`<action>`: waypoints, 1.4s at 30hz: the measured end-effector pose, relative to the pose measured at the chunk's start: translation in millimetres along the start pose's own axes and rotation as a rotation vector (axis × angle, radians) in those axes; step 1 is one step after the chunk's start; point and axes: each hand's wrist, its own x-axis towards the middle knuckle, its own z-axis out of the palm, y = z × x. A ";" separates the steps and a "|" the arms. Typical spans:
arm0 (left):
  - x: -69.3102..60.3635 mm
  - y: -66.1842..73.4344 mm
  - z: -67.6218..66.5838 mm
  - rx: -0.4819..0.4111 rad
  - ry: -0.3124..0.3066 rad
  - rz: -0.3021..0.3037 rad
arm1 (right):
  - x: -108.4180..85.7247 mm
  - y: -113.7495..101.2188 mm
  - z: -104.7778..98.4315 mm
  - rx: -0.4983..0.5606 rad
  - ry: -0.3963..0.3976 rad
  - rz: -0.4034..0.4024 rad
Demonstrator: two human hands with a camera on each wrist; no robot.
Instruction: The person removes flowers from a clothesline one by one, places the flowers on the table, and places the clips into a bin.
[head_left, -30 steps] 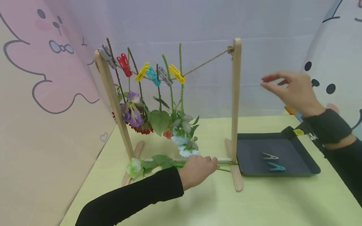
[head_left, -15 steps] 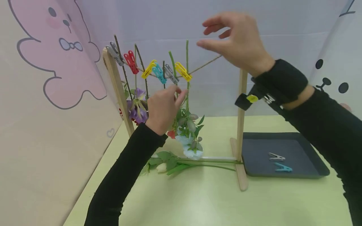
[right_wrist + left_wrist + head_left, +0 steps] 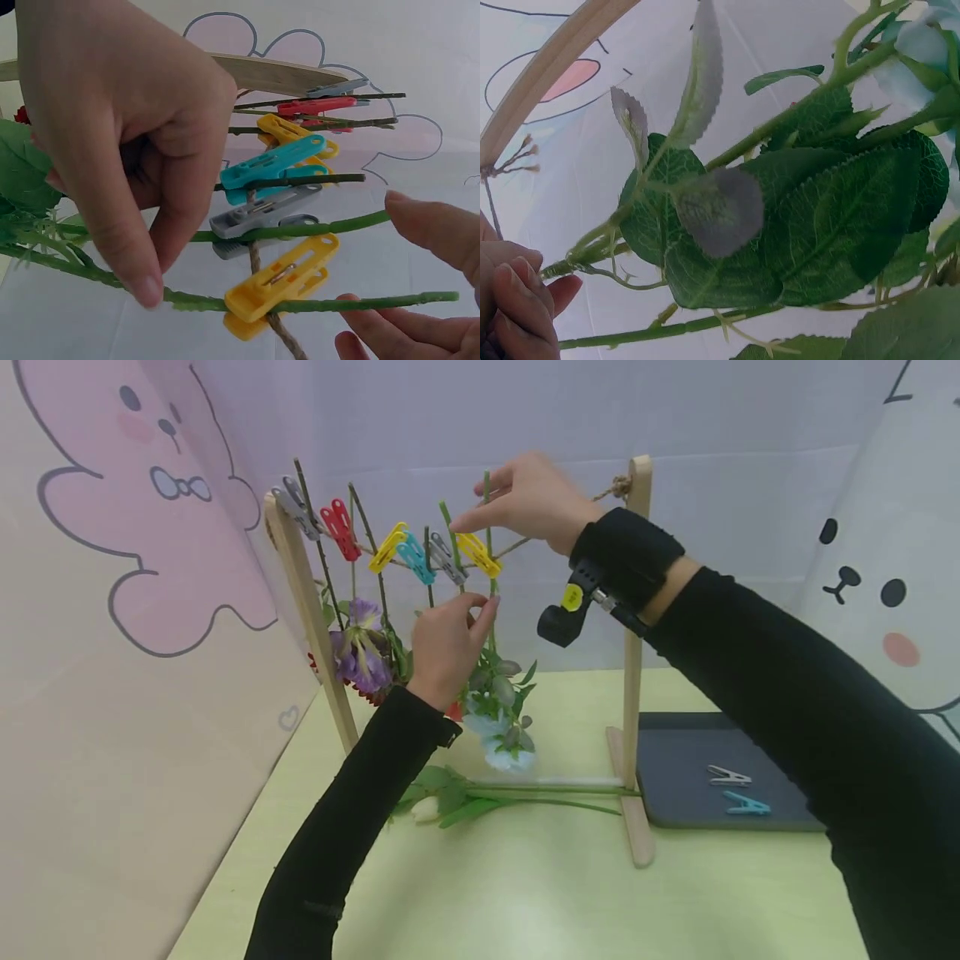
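Observation:
My left hand [image 3: 444, 643] pinches a green flower stem [image 3: 202, 301] just below the rightmost yellow clothespin [image 3: 281, 277]. That clothespin clamps the stem to a twine line [image 3: 517, 545]; the pale blue flowers [image 3: 508, 750] hang head-down beneath. In the left wrist view, fingertips lie round the stem above green leaves [image 3: 840, 210]. Around the stem's upper end and the yellow clothespin, my right hand [image 3: 542, 503] holds thumb and fingers apart, gripping nothing. A grey clothespin [image 3: 262, 214] with another green stem sits beside it.
Blue, yellow, red and grey clothespins [image 3: 341, 529] hold more flowers to the left. Wooden posts [image 3: 633, 693] carry the twine. A white tulip [image 3: 426, 810] and green stems lie on the table below. A dark tray [image 3: 675, 760] at right bears two clothespins.
My left hand has risen from the stems on the table to the hanging pale blue flower's stem. My right hand has come leftward from above the tray to the yellow clothespin.

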 end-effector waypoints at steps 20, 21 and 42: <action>-3.9 8.8 4.8 -0.014 -0.020 -0.003 | 6.4 5.6 16.8 -0.058 0.004 -0.005; -4.8 8.4 5.1 -0.019 -0.013 0.005 | 6.7 6.8 16.8 -0.052 0.000 -0.006; -5.1 16.2 11.2 0.009 -0.158 -0.074 | 6.7 12.5 24.0 0.229 0.115 -0.044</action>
